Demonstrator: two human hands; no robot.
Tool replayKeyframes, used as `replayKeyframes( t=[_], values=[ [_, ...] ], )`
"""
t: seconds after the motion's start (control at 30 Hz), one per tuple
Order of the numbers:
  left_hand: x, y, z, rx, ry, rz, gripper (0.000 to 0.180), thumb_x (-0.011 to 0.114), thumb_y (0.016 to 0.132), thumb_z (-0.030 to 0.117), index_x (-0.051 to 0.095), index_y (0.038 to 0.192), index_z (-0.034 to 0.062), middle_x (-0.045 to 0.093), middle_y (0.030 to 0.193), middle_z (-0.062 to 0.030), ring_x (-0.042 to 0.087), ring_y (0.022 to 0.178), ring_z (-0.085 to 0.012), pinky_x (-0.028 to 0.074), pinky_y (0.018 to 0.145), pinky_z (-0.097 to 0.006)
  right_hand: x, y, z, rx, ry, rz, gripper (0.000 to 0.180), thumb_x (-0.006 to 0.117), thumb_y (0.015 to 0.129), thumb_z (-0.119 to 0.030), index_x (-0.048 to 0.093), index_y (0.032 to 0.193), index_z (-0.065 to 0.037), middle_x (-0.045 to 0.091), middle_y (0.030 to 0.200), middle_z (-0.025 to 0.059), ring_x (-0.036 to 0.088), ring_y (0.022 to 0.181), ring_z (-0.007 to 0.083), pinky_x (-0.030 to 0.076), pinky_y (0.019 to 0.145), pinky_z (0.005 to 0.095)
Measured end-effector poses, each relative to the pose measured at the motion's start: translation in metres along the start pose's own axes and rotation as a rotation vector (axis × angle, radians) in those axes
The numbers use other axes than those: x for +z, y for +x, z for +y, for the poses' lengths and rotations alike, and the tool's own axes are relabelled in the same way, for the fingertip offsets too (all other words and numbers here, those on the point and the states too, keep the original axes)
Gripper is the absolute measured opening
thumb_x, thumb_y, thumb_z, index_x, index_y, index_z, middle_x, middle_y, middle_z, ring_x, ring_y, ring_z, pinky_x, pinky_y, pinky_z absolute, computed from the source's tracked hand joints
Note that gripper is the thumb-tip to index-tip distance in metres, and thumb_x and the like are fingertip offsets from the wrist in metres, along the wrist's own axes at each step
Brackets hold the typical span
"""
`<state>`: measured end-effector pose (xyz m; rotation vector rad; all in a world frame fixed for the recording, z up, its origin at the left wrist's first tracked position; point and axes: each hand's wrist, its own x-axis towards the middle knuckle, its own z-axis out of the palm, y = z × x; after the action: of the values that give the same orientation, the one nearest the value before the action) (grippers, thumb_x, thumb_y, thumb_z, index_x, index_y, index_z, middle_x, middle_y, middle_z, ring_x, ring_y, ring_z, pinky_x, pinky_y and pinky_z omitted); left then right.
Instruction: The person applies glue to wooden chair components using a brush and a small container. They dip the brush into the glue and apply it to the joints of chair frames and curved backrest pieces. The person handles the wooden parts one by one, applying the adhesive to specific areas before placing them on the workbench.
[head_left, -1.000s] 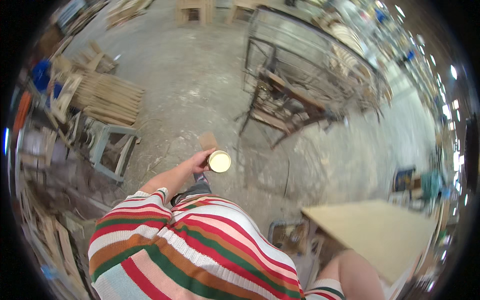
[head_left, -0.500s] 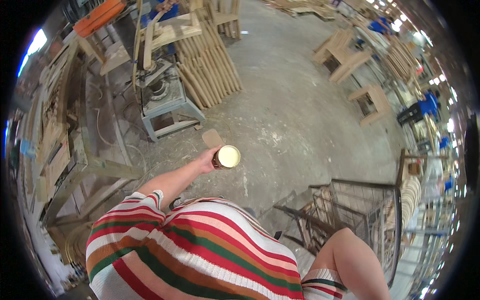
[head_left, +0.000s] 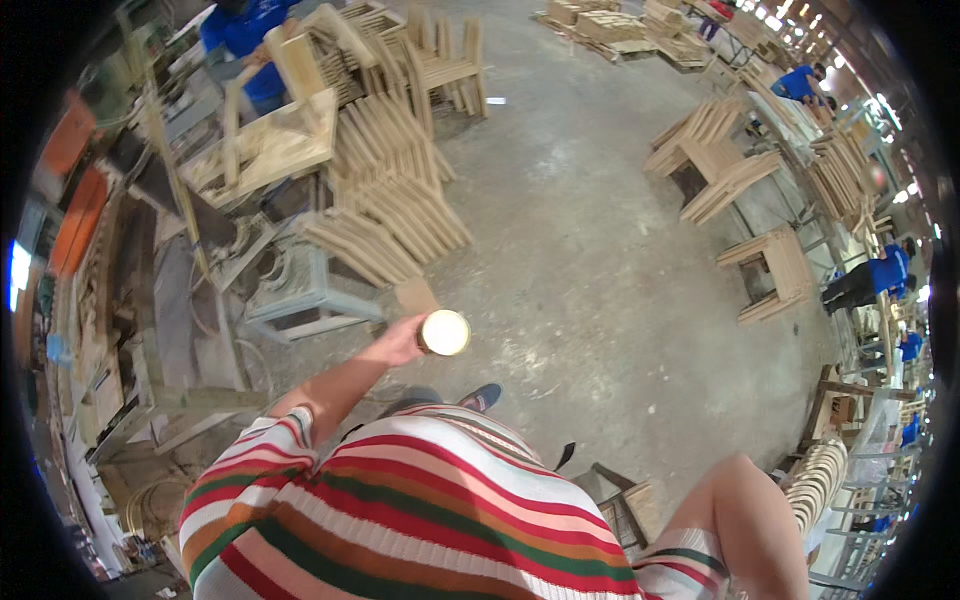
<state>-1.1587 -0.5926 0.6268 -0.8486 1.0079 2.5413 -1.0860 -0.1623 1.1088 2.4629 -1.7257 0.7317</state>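
Observation:
My left hand (head_left: 403,342) is closed round the side of a round, open-topped can (head_left: 445,333) with a pale cream-yellow surface showing inside its rim. The can is held upright in front of my body, above the concrete floor. A flat brown piece (head_left: 417,295) shows just beyond the hand; whether it touches the can I cannot tell. Of my right arm only the bent elbow (head_left: 750,500) shows at the lower right. The right hand itself lies outside the picture.
Wooden frames (head_left: 390,225) stand stacked at the left beside a grey metal stand (head_left: 315,300). A person in blue (head_left: 245,35) handles wood at the far left. Other wooden frames (head_left: 765,270) stand at the right, near a person (head_left: 875,275). A dark-framed wooden piece (head_left: 620,500) is close by my right.
I have moved forward and turned, so the stacked frames sit nearer and lower. The wire-sided rack at right has left view, and my shoe now shows. The can stays in my left hand.

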Motion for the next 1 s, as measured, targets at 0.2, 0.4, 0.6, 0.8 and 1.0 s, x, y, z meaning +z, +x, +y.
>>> replayKeyframes(
  t=[0.2, 0.4, 0.6, 0.8, 1.0],
  values=[
    [0.042, 0.081, 0.059, 0.108, -0.134, 0.149, 0.035, 0.039, 0.094, 0.03, 0.053, 0.118, 0.007, 0.06, 0.113, -0.0057, 0.058, 0.103, -0.0209, 0.049, 0.086, -0.041, -0.063, -0.065, 0.129, -0.101, 0.284, -0.019, 0.008, 0.045, 0.081, -0.012, 0.038, 0.077, -0.009, 0.054, 0.066, 0.017, 0.059, 0.057, 0.0315, 0.049, 0.048, 0.0386],
    [0.116, 0.22, 0.114, -0.004, 0.008, -0.018, 0.038, 0.043, 0.092, 0.034, 0.053, 0.118, 0.0077, 0.059, 0.114, -0.0063, 0.057, 0.105, -0.0211, 0.048, 0.09, -0.04, -0.11, -0.135, 0.299, -0.352, 0.312, -0.193, 0.029, 0.049, 0.084, -0.032, 0.044, 0.103, -0.009, 0.058, 0.097, 0.0204, 0.061, 0.078, 0.0374, 0.048, 0.062, 0.051],
    [0.25, 0.423, 0.19, 0.09, -0.072, -0.166, 0.038, 0.049, 0.09, 0.034, 0.053, 0.118, 0.0073, 0.059, 0.113, -0.0066, 0.057, 0.106, -0.021, 0.047, 0.09, -0.037, -0.097, -0.294, 0.492, 0.325, 0.654, 0.64, 0.04, 0.06, 0.081, -0.042, 0.06, 0.102, -0.008, 0.059, 0.108, 0.0117, 0.055, 0.056, 0.0234, 0.043, 0.049, 0.0289],
    [0.42, 0.569, 0.266, 0.291, 0.229, -0.519, 0.037, 0.044, 0.094, 0.023, 0.046, 0.125, 0.0037, 0.055, 0.118, -0.0052, 0.057, 0.105, -0.0196, 0.048, 0.088, -0.034, -0.01, -0.425, 0.55, 0.841, 0.616, 2.181, 0.03, 0.051, 0.09, -0.032, 0.058, 0.101, -0.005, 0.059, 0.099, 0.0105, 0.05, 0.062, 0.017, 0.039, 0.055, 0.0257],
    [0.562, 0.701, 0.331, -0.185, 0.096, -0.213, 0.037, 0.039, 0.095, 0.03, 0.049, 0.121, 0.0059, 0.057, 0.116, -0.006, 0.057, 0.106, -0.0197, 0.049, 0.088, -0.036, -0.041, -0.537, 0.669, 0.53, 0.356, 2.55, 0.021, 0.052, 0.09, -0.025, 0.052, 0.079, -0.007, 0.05, 0.07, 0.0022, 0.039, 0.054, 0.0116, 0.032, 0.051, 0.0261]
  ],
)
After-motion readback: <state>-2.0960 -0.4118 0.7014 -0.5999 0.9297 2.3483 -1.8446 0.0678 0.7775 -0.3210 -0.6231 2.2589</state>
